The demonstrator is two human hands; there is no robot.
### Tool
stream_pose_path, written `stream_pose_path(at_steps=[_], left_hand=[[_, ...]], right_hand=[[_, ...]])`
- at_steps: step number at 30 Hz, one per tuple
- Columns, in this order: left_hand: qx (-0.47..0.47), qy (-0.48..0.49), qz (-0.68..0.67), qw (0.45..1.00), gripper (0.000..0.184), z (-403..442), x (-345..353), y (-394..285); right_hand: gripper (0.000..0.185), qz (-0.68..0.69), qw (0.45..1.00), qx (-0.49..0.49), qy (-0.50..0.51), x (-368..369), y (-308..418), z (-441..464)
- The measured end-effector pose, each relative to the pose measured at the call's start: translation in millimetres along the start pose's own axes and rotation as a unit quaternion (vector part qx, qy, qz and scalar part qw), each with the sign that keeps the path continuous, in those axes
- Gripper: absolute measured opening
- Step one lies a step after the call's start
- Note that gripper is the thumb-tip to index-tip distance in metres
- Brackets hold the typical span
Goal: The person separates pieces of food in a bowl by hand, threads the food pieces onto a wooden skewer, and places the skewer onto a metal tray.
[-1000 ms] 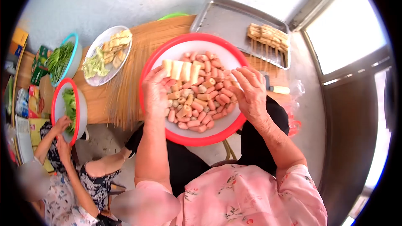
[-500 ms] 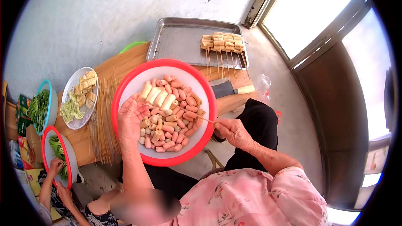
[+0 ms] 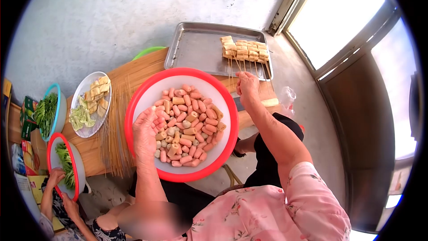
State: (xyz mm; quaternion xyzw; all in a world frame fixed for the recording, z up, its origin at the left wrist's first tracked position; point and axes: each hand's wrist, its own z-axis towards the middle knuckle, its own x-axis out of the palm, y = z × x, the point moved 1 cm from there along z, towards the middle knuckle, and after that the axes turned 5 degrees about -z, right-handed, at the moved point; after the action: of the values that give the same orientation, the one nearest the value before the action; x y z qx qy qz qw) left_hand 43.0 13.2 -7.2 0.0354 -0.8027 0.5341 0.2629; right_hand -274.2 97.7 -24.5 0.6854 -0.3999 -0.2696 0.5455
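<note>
A red-rimmed white basin (image 3: 138,85) holds several pink sausages (image 3: 196,107) and brown and whitish pieces. My left hand (image 3: 146,129) is over the basin's left side, its fingers apart with nothing held in them. My right hand (image 3: 247,85) is closed on the lower end of a thin skewer at the front edge of the metal tray (image 3: 196,49). Pale rolls (image 3: 245,50) on skewers lie in a pile at the tray's right side, the held skewer's top among them.
A knife (image 3: 269,102) lies right of the basin. Bare skewers (image 3: 117,138), an oval plate (image 3: 76,125) of food and two basins of greens, one blue-rimmed (image 3: 55,88), one red-rimmed (image 3: 73,151), stand left. A co-worker's hands (image 3: 55,176) touch the red-rimmed one.
The skewer of pale rolls has moved from over the basin to the tray with my right hand. My left hand no longer supports the rolls.
</note>
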Motion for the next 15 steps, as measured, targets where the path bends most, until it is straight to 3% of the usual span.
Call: stream_pose_path(at_steps=[9,15], left_hand=[[0.011,0.001,-0.018,1.000,0.023,-6,7,-6],[0.008,-0.004,-0.019,1.000,0.024,-5,0,-6]], right_hand=[[0.017,0.032,0.990,0.100,-0.091,18,-4,39],[0.018,-0.103,0.988,0.086,-0.075,11,-6,33]])
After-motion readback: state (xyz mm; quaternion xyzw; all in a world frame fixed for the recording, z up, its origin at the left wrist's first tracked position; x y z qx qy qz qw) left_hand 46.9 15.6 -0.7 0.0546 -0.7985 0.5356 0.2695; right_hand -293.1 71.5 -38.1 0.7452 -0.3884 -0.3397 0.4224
